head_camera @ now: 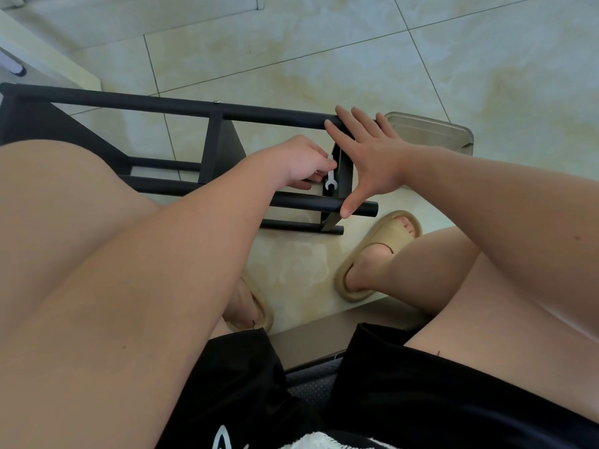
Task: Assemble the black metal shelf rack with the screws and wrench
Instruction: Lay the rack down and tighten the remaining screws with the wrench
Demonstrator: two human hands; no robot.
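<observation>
The black metal shelf rack (181, 106) lies on its side on the tiled floor in front of my knees. Its long tubes run left to right and its cross panels stand between them. My left hand (299, 163) pinches the top of a small silver wrench (330, 180), which hangs against the rack's right end panel. My right hand (366, 153) is spread flat over that end: the fingers rest on the upper tube and the thumb touches the lower tube. A screw head (216, 102) shows on the upper tube.
A shallow metal tray (431, 131) sits on the floor just right of the rack's end, partly behind my right hand. My feet in tan slippers (379, 254) stand below the rack. A pale cabinet edge (48, 56) rises at the far left.
</observation>
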